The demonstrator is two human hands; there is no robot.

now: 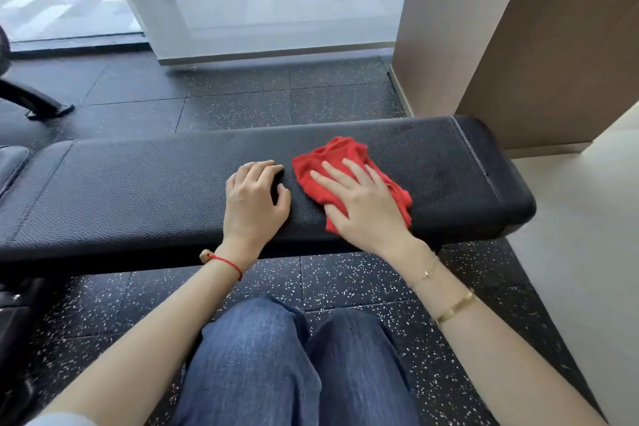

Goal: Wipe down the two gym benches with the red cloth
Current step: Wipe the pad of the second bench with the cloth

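A long black padded gym bench [138, 190] runs across the view in front of my knees. A crumpled red cloth [328, 162] lies on its right half. My right hand [363, 204] presses flat on the cloth with fingers spread. Just left of the cloth, my left hand [254, 201] rests on the bare pad with its fingers curled and nothing in it. The bench's seat pad [12, 162] shows at the far left edge. No second bench is clearly in view.
Black speckled rubber floor tiles [242, 104] surround the bench. A brown wall corner [501, 45] stands behind its right end, with pale floor [587, 270] to the right. Glass panels [269, 3] rise beyond. A black equipment foot [48, 109] sits at far left.
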